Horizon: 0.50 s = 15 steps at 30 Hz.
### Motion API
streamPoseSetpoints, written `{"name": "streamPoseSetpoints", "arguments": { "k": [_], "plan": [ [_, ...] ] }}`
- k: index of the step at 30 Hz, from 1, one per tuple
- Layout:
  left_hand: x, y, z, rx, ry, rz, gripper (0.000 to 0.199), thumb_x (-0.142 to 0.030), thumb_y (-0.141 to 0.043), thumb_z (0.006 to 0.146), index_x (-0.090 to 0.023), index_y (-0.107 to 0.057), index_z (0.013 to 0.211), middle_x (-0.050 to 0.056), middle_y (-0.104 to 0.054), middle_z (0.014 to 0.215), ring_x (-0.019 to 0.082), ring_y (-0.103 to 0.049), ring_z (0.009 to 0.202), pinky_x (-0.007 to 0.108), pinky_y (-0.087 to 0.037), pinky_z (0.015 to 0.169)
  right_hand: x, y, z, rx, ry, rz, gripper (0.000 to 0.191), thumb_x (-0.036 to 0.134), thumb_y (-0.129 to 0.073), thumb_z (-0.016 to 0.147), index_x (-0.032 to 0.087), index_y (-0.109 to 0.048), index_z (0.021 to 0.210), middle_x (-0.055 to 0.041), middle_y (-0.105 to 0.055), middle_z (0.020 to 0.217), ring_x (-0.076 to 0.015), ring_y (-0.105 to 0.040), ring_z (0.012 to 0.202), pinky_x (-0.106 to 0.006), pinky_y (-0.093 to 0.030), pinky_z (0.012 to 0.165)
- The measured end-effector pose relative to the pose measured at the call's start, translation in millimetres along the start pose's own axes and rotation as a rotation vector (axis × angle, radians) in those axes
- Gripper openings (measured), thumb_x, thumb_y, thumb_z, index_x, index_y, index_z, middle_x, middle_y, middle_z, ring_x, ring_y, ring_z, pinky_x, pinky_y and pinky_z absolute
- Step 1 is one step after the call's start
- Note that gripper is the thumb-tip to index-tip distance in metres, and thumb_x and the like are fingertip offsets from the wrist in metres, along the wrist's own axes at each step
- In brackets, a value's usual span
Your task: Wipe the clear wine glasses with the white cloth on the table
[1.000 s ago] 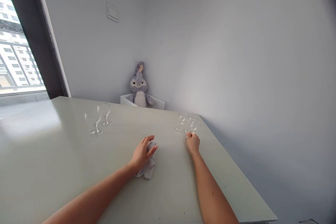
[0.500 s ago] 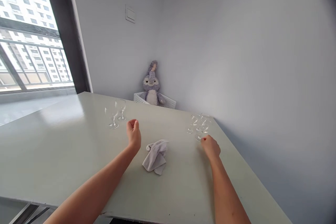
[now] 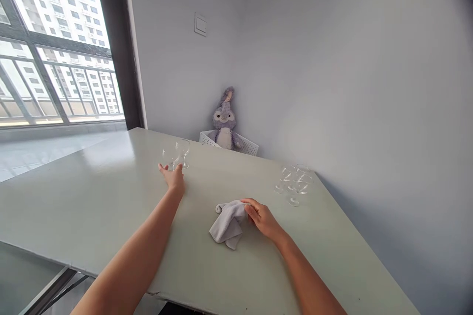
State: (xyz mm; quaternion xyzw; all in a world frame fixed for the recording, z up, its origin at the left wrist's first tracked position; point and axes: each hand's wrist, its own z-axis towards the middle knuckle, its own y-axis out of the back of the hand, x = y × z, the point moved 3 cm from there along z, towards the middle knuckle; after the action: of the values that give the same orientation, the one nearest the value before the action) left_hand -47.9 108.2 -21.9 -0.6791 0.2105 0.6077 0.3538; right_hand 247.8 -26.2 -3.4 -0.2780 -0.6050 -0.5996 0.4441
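My left hand [image 3: 172, 178] reaches to the near clear stemmed glass [image 3: 168, 156] on the left, its fingers and thumb spread around the lower part. Whether the skin touches the glass I cannot tell. Just behind stands a second stemmed glass [image 3: 184, 150]. At the middle of the table, my right hand [image 3: 264, 219] pinches the right edge of a crumpled pale grey cloth [image 3: 228, 224] between thumb and fingers. That edge looks slightly raised, while the rest lies on the tabletop.
Several stemmed glasses [image 3: 300, 187] stand close together at the right, overlapping in view. The pale table [image 3: 121, 206] meets a wall on the right. Behind its far edge, a plush rabbit [image 3: 224, 125] sits in a white perforated basket [image 3: 248, 145]. A window is at left.
My left hand has moved forward to the left glasses and its fingers have spread. My right hand has left the right-hand glasses and taken hold of the cloth. The view has shifted slightly left.
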Motion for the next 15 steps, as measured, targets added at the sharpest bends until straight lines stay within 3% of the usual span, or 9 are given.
{"name": "streamPoseSetpoints", "arguments": {
  "k": [3, 7, 9, 13, 15],
  "plan": [
    [5.5, -0.5, 6.4, 0.038, 0.053, 0.005, 0.082, -0.028, -0.064, 0.064, -0.03, -0.017, 0.131, 0.011, -0.036, 0.125, 0.008, -0.052, 0.064, 0.027, -0.044, 0.058, -3.0, -0.1, 1.5, 0.004, -0.016, 0.057, 0.046, 0.057, -0.041, 0.082, 0.023, -0.063, 0.103, 0.0006, -0.055, 0.059, -0.0154, -0.048, 0.053, -0.026, -0.036, 0.052],
    [3.2, -5.5, 3.5, 0.082, 0.045, 0.003, 0.07, -0.027, -0.062, 0.067, -0.027, -0.026, 0.127, 0.007, -0.047, 0.114, 0.006, -0.051, 0.064, 0.022, -0.043, 0.057, 0.0, -2.5, 0.3, 0.046, -0.054, 0.19, 0.054, 0.058, -0.04, 0.082, 0.024, -0.049, 0.123, 0.0007, -0.057, 0.062, -0.0132, -0.044, 0.047, -0.025, -0.035, 0.049],
    [1.8, -10.0, -3.3, 0.1, 0.031, 0.006, 0.063, -0.027, -0.061, 0.067, -0.025, -0.032, 0.122, 0.006, -0.05, 0.108, 0.006, -0.051, 0.066, 0.02, -0.043, 0.058, 3.3, -5.3, -1.4, 0.103, -0.047, 0.204, 0.054, 0.058, -0.039, 0.083, 0.024, -0.049, 0.123, 0.0011, -0.057, 0.061, -0.0121, -0.042, 0.045, -0.024, -0.034, 0.048],
    [2.0, -24.3, -30.5, 0.204, 0.005, 0.02, 0.056, -0.03, -0.064, 0.065, -0.021, -0.039, 0.115, 0.004, -0.054, 0.097, 0.008, -0.053, 0.068, 0.021, -0.044, 0.057, 2.6, -10.1, -1.3, 0.183, -0.037, 0.173, 0.05, 0.059, -0.035, 0.084, 0.019, -0.063, 0.095, 0.0013, -0.053, 0.059, -0.0111, -0.04, 0.045, -0.023, -0.03, 0.046],
    [1.4, -33.1, -50.1, 0.32, -0.061, 0.058, 0.055, -0.033, -0.064, 0.066, -0.021, -0.04, 0.115, 0.004, -0.055, 0.095, 0.009, -0.053, 0.067, 0.022, -0.043, 0.056, -0.2, -8.6, 1.2, 0.127, -0.009, 0.131, 0.049, 0.058, -0.034, 0.084, 0.018, -0.062, 0.077, 0.0019, -0.049, 0.056, -0.011, -0.04, 0.046, -0.023, -0.029, 0.046]
  ]
}}
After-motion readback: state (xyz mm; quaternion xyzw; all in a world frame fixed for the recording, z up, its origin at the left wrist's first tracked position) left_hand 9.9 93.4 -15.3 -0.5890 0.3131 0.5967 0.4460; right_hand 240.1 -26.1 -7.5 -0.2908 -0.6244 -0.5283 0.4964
